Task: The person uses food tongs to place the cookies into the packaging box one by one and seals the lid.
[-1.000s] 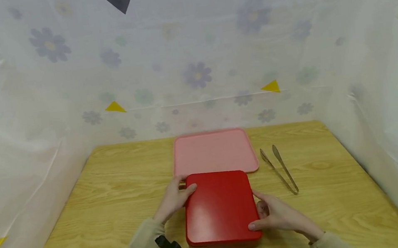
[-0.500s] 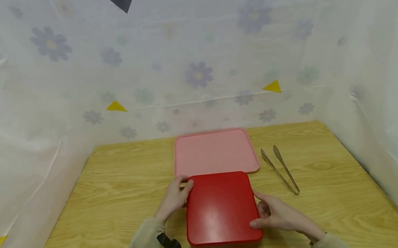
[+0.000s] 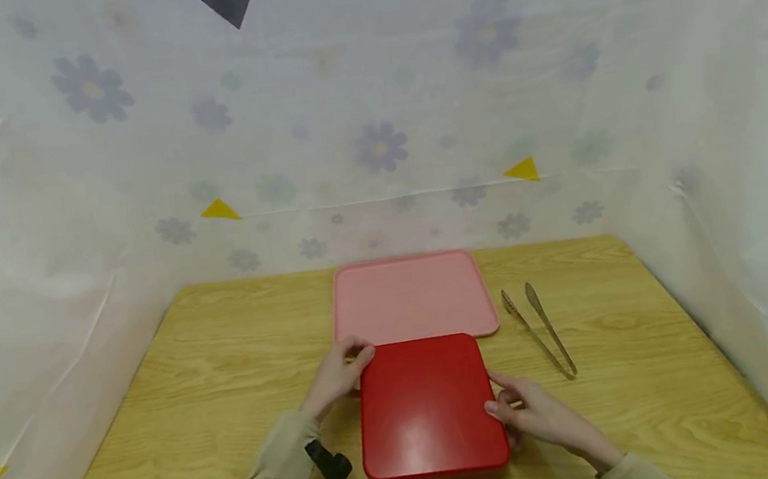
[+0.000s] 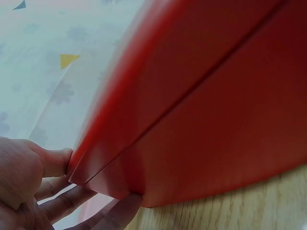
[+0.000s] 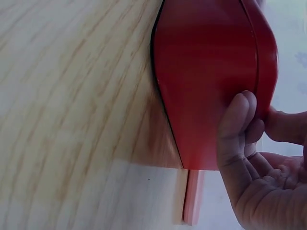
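A red square lidded box [image 3: 430, 407] lies flat on the wooden table near its front, the lid closed with a thin seam running round the side. My left hand [image 3: 335, 377] grips the far left corner, thumb at the lid's edge; the left wrist view shows its fingers [image 4: 120, 211] against the side below. On the right side, my right hand [image 3: 540, 417] holds the box between a thumb on the lid's rim and curled fingers [image 5: 235, 117] at the seam. What the box contains is hidden.
Behind the box lies a pink tray [image 3: 412, 300], close to its far edge. Metal tongs [image 3: 571, 371] rest spread on the table [image 3: 630, 336] to the right. White patterned sheeting [image 3: 310, 120] encloses the back and sides.
The box has turned slightly straighter and come a little nearer. My left thumb has slid back to the far corner, and my right thumb has moved farther up the lid's right edge.
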Available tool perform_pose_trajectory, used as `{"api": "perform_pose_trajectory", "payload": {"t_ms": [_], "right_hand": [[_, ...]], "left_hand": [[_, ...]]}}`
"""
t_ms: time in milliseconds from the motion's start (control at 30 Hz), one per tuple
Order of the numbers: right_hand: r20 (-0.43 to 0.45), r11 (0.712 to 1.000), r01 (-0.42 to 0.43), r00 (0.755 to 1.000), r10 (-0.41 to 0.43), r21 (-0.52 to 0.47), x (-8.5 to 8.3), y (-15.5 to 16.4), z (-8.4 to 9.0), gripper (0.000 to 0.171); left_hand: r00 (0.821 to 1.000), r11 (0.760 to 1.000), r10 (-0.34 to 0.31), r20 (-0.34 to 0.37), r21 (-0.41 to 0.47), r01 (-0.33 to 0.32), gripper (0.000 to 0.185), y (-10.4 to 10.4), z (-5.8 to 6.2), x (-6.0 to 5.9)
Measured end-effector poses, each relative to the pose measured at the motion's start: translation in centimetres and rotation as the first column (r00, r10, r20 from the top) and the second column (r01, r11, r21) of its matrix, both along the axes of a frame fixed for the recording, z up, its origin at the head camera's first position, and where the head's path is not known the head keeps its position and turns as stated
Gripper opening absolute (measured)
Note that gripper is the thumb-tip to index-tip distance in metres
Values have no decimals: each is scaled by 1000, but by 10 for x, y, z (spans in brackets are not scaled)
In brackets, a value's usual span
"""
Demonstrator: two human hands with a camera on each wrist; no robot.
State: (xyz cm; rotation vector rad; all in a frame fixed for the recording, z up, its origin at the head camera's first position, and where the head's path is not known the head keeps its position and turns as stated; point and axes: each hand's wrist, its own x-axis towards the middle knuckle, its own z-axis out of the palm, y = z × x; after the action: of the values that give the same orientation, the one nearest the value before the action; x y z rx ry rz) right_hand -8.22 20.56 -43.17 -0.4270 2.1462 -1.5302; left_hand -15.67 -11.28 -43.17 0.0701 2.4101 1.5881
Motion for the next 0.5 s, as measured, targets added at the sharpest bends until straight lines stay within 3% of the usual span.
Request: {"api": "perform_pose_trajectory", "payload": {"t_ms": [267, 500], "right_hand": [[11, 1000, 4, 1000, -3, -29, -1, 3, 0, 75], [-58, 994, -90, 994, 93, 58, -8, 11, 1, 80]], "left_hand": [[1000, 1000, 5, -7, 3, -5, 23, 3, 0, -3], [1000, 1000, -16, -7, 23, 16, 23, 4, -4, -3]]}}
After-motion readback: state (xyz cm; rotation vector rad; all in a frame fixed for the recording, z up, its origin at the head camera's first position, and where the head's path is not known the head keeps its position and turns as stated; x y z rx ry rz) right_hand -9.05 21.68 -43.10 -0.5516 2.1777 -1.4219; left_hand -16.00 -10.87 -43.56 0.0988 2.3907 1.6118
